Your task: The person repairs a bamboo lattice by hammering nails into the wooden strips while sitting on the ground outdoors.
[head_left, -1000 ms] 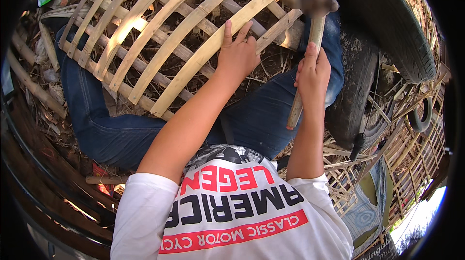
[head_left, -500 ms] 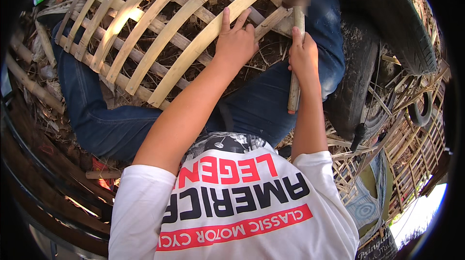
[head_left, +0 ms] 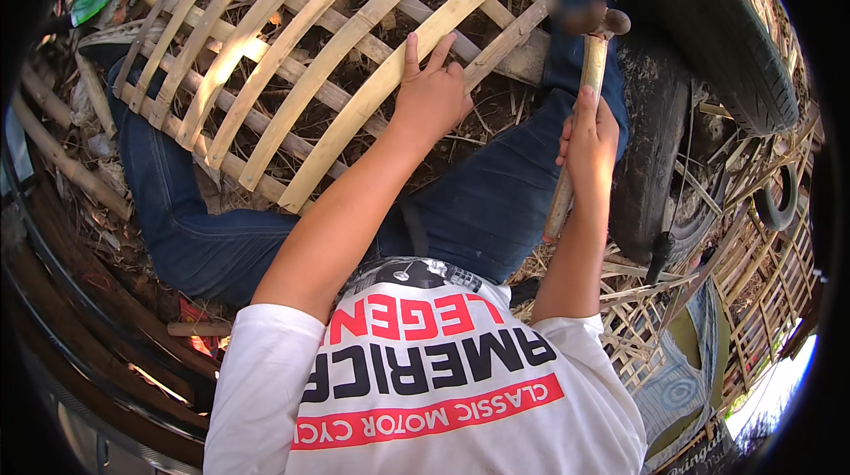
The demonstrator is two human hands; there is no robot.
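The bamboo lattice [head_left: 301, 77] fills the upper left and upper middle of the frame, resting across our blue-jeaned legs [head_left: 496, 200]; we judge it light for its size, stiff along each split slat yet springy across the weave, and liable to splinter at the cut ends, so it is best held flat against a slat close to a crossing rather than by a loose tip; our left hand [head_left: 431, 94] does just that, palm down and fingers spread on a long slat near the upper centre, pressing rather than closing round anything. The hammer [head_left: 580, 112] stands nearly upright at the upper right, its wooden handle smooth and its head [head_left: 591, 19] blurred, just beside the lattice's right end; it looks top-heavy, so a grip low on the shaft gives swing; our right hand [head_left: 586, 140] is clenched round the middle of that handle, a little right of the left hand and apart from it. Beyond lie a dark tyre [head_left: 717, 41] at the upper right and more bamboo frames [head_left: 753, 280] at the right edge.
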